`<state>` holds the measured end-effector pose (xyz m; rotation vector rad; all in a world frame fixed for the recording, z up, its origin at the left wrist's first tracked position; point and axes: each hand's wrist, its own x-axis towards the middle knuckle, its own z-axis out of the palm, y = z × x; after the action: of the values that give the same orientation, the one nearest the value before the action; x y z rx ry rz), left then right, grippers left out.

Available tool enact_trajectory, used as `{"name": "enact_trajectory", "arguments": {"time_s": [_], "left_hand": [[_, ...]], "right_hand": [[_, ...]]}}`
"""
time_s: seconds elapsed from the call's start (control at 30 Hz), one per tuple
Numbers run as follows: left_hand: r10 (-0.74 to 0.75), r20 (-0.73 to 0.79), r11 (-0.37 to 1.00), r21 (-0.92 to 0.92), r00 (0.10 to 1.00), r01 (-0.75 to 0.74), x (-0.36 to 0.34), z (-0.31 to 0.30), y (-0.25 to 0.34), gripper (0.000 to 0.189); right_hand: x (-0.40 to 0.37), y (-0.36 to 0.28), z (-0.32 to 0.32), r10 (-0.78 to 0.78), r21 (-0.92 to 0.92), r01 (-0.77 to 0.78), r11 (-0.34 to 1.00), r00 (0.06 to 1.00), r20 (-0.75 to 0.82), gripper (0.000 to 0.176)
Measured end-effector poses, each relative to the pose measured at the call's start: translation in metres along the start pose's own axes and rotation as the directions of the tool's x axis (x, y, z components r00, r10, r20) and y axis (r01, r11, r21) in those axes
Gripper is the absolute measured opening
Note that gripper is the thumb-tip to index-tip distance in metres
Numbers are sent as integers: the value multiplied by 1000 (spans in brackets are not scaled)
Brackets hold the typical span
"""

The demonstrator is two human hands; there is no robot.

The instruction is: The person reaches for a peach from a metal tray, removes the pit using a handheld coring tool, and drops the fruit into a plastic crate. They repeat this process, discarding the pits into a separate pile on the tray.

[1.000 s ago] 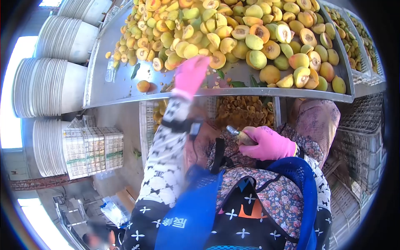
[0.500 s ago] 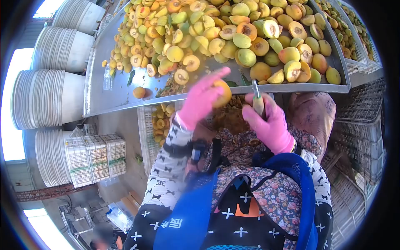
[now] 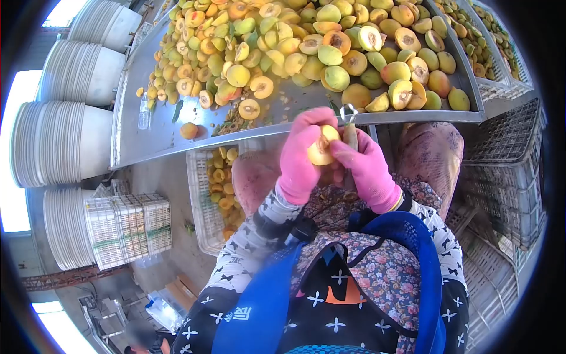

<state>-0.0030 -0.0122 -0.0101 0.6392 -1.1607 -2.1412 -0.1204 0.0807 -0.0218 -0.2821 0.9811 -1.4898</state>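
Both hands wear pink gloves and meet just in front of the metal table's near edge. My left hand (image 3: 301,154) is closed around a yellow peach (image 3: 321,147), whose cut face shows a brownish centre. My right hand (image 3: 371,168) grips a tool with a pale handle (image 3: 350,137) and a looped metal tip (image 3: 348,112) pointing up. The right fingertips touch the side of the peach. Beyond the hands, a heap of whole and halved peaches (image 3: 283,47) covers much of the metal table (image 3: 162,138).
Below the table edge stands a white crate (image 3: 200,206) of peach pieces. Stacked white tubs (image 3: 62,144) and crates (image 3: 127,224) are at the left. Dark grey crates (image 3: 498,177) stand at the right. Part of another person (image 3: 154,342) shows at lower left.
My left hand has come down and right with the peach, from apart to touching my right hand. The peach's cut face now shows. The whole view has shifted slightly.
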Motion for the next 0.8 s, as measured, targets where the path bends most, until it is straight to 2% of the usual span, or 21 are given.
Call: {"name": "enact_trajectory", "arguments": {"time_s": [0.07,0.1,0.2,0.23,0.27,0.33,0.37,0.4,0.43,0.47,0.5,0.53,0.6,0.63,0.7,0.73,0.77,0.8], "left_hand": [[-7,54,984,177,999,-3,8,3,10,43],[-14,76,966,260,997,-6,9,8,14,42],[254,-58,922,317,965,-223,6,28,3,40],[307,-28,823,509,951,-250,2,37,7,39],[296,-75,885,397,952,-243,1,36,2,40],[254,-168,960,164,952,-227,1,28,-5,42],[245,-56,962,141,968,-235,2,17,3,47],[257,-4,951,180,966,-252,2,12,11,48],[262,48,940,214,964,-266,2,9,17,49],[258,102,930,244,961,-276,2,7,21,51],[171,120,960,203,978,-193,3,5,24,52],[214,134,913,324,968,-247,4,3,21,53],[290,190,762,547,938,-346,9,-3,10,54],[310,124,773,544,943,-326,8,-1,2,52],[342,-17,801,529,940,-282,5,10,-13,48],[294,-77,841,495,953,-219,3,12,-10,46],[246,-136,875,457,960,-159,3,14,-2,43],[194,-193,950,281,962,-136,6,10,4,40]], "right_hand": [[0,-5,-1,-64,-104,69,992,997,53,27],[2,-6,-4,-27,-119,36,992,997,75,23],[3,-7,-11,21,94,-38,995,983,185,23],[4,-2,-5,-26,183,-6,983,985,173,23],[2,-2,-4,-31,217,-11,976,981,192,20],[-3,-4,4,-26,87,18,996,995,98,22],[-2,-3,2,-197,-126,198,972,980,20,24],[-3,-6,3,-375,-338,347,875,927,-20,26],[-6,-13,1,-451,-429,409,805,892,4,28],[-9,-21,2,-524,-515,462,723,851,29,32],[-5,-22,0,-546,-596,477,646,834,76,31],[-2,-22,-3,-564,-669,489,560,816,124,30],[1,-19,-3,-554,-755,480,447,811,187,22],[2,-17,-2,-542,-791,473,388,812,219,19],[1,-12,1,-528,-811,425,403,832,173,17],[1,-11,2,-522,-819,406,407,839,156,17],[-2,-14,-3,-354,-757,445,478,887,298,19],[-7,-19,-5,-182,-689,468,554,875,448,20]]}}
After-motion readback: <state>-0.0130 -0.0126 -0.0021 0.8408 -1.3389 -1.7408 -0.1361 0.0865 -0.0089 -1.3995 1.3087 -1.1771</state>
